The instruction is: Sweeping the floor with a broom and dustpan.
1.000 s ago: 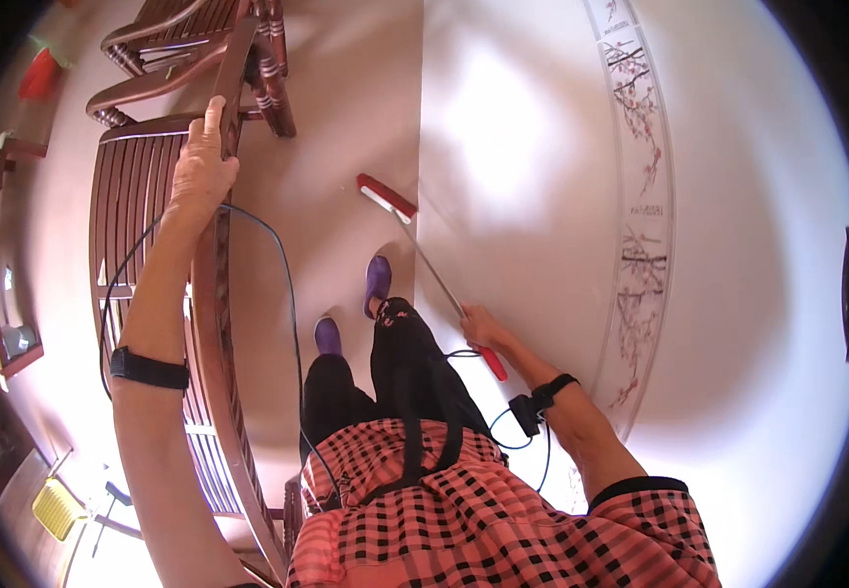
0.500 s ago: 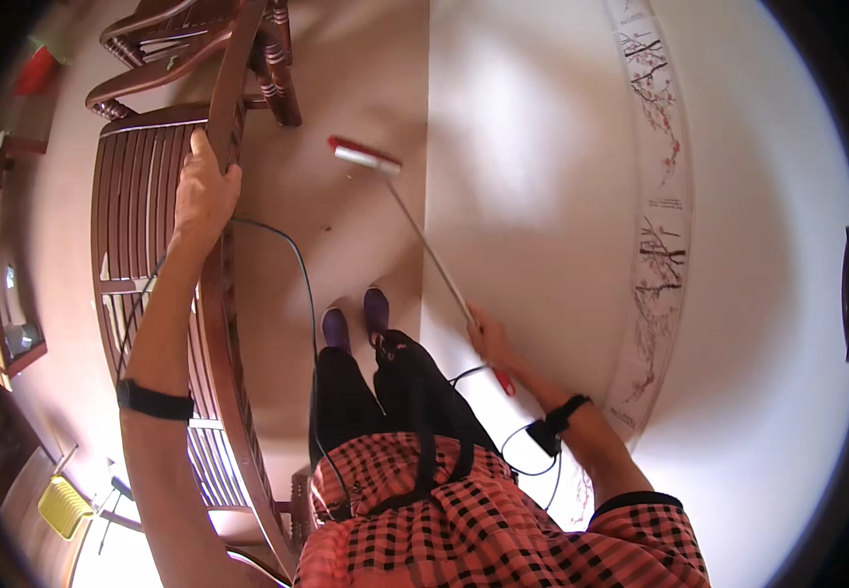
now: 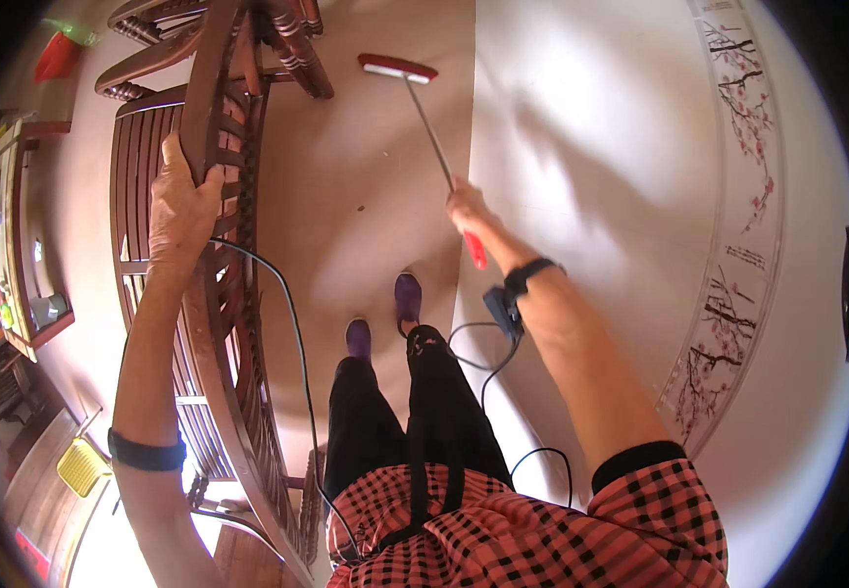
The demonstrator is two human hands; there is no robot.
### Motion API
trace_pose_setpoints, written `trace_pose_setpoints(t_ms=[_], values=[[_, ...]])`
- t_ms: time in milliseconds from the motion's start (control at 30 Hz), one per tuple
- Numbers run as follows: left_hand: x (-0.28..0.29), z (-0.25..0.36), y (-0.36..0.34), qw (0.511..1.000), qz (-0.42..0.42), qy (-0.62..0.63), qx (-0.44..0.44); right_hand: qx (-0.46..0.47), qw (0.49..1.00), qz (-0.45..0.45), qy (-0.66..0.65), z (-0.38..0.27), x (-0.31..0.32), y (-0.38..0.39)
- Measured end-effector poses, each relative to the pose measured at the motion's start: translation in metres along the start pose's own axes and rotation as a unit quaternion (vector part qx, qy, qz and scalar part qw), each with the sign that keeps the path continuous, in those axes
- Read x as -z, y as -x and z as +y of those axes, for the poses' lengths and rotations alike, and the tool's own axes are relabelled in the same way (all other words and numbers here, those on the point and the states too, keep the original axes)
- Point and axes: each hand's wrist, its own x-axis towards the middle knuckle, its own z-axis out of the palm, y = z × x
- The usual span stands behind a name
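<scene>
My right hand is wrapped round the thin metal handle of a broom, just above its red grip end. The broom's head, red on top with a white lower strip, is at the floor beyond my feet, between the furniture and the wall. On the left, my left hand grips the curved top rail of a brown wooden slatted bench, thumb on one side and fingers over the other. A small dark speck lies on the floor between my feet and the broom head.
To the right rises a white wall with a blossom-branch border. Turned wooden legs stand beyond the bench. A black cable hangs beside it. At far left are a table and a yellow slatted object.
The broom head has moved farther away along the floor, and my right arm has stretched forward with it. My left hand stays on the bench rail. The view has shifted slightly.
</scene>
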Motion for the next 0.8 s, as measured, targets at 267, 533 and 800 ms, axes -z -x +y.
trace_pose_setpoints(t_ms=[267,533,800], values=[[-0.004,0.001,-0.005,0.998,-0.021,0.011,-0.050,0.102,0.983,-0.012,0.153,0.144,-0.059,0.164],[0.000,0.000,0.014,0.998,-0.003,-0.048,-0.037,0.052,0.976,-0.074,0.199,0.209,-0.082,0.316],[0.013,-0.018,0.089,0.998,-0.060,-0.010,-0.030,0.084,0.993,0.003,0.078,0.222,-0.068,0.364]])
